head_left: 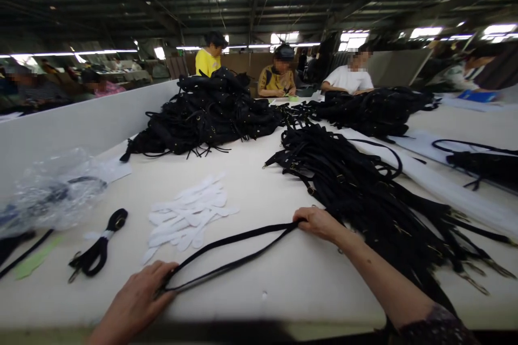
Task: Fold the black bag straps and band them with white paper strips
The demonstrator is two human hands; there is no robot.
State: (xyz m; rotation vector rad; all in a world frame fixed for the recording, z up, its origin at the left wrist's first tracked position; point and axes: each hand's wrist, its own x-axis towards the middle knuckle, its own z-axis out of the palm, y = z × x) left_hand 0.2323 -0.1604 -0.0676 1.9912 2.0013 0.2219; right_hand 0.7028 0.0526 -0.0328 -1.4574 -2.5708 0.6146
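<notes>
A long black strap (234,250), doubled into a loop, lies stretched across the white table (283,280). My left hand (137,302) pinches its near end at the table's front edge. My right hand (319,222) grips its far end, next to a big heap of black straps (364,188) with metal buckles on the right. Between my hands, a little further back, lies a pile of white paper strips (190,215).
A folded strap bound with a white band (97,250) lies at the left, beside a clear plastic bag (56,188). More black strap heaps (206,113) sit further back. Three people sit at the far end. A white partition (81,124) runs along the left.
</notes>
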